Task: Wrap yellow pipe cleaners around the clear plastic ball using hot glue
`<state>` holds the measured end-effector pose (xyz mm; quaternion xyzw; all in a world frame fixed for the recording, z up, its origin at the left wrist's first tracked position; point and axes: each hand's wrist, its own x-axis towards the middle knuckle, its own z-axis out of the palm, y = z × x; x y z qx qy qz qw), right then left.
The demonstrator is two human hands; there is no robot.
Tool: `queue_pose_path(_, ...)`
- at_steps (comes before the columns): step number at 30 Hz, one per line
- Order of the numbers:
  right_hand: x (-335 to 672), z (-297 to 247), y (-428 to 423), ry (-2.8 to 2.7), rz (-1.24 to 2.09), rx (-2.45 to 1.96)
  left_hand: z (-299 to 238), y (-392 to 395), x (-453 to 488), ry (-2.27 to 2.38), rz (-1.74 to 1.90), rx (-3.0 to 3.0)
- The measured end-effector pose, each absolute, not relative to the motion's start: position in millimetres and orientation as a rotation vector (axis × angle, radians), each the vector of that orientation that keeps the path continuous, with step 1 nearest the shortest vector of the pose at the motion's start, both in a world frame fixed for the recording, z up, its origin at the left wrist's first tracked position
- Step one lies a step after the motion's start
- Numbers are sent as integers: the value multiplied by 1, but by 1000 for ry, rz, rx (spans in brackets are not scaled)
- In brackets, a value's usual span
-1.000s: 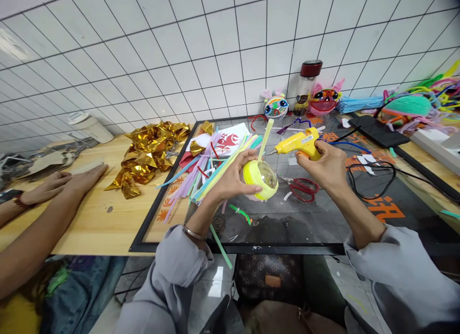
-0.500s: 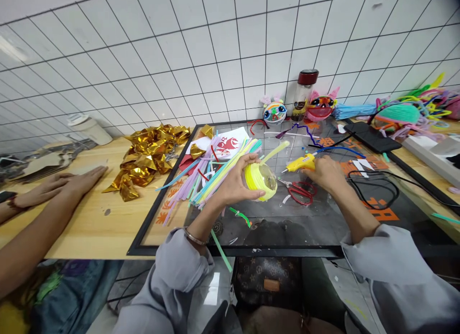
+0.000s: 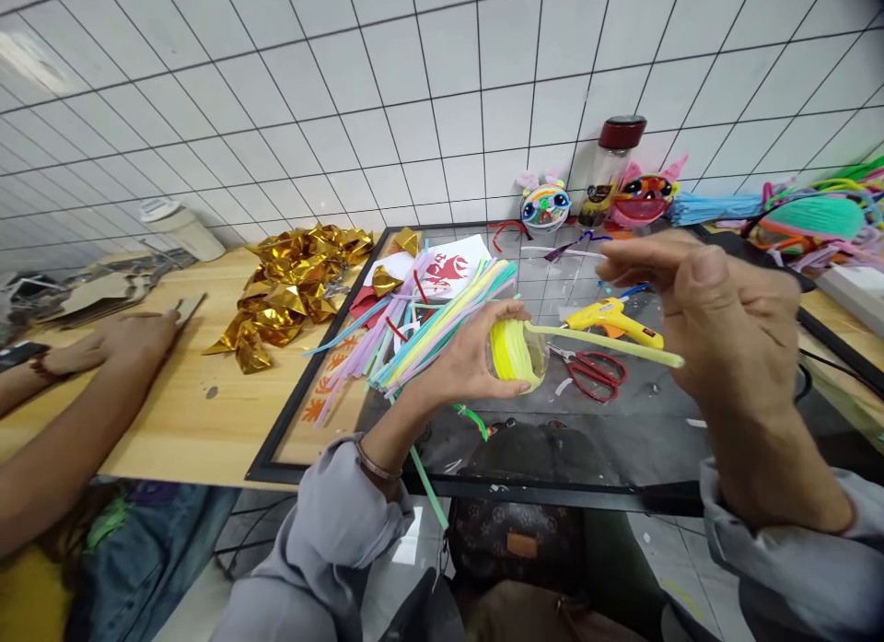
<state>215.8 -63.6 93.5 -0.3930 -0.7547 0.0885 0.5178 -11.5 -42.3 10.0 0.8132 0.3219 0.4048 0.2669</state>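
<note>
My left hand [image 3: 461, 355] is closed around a clear rounded container [image 3: 517, 355], its side wrapped in rows of yellow pipe cleaner. From the container a loose pale yellow pipe cleaner [image 3: 608, 344] sticks out to the right. Its free end lies against or just in front of the edge of my right hand [image 3: 736, 324]. That hand is raised, fingers stretched leftward, and nothing shows in its grip. Below the fingers, a yellow hot glue gun [image 3: 618, 321] rests on the dark table mat. Red-handled scissors [image 3: 598, 375] lie just right of the container.
Pastel pipe cleaners [image 3: 442, 333] lie in a bundle beside white paper with a red print [image 3: 452, 272]. Gold foil [image 3: 286, 274] sits farther left, near another person's hands [image 3: 131, 343]. Against the tiled wall stand a bottle [image 3: 611, 168] and two decorated animal faces [image 3: 544, 204].
My right hand has let go of the glue gun and risen toward me. The loose pipe cleaner now points right instead of up. The other person's hands have shifted slightly left.
</note>
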Motion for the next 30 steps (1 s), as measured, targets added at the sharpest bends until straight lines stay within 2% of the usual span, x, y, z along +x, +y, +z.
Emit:
queue_pose_path(4,206,115,-84,-2234,-22,-883,10,-43,-12,883,1097,2183)
queue_pose_path(6,204,108,-88,-2380,-279,-967,11,-44,-12,897,1099,2163)
queue_pose_path(8,204,96,-90,-2445,-339,-1041,11,-44,-12,915,1102,2159)
queue_pose_path(18,200,78,-71,-2548,-244,-1303,13,-45,-13,931,1088,2211)
queue_pose_path(30,208,46,-50,-2281,165,-901,15,-45,-18,943,1038,2119)
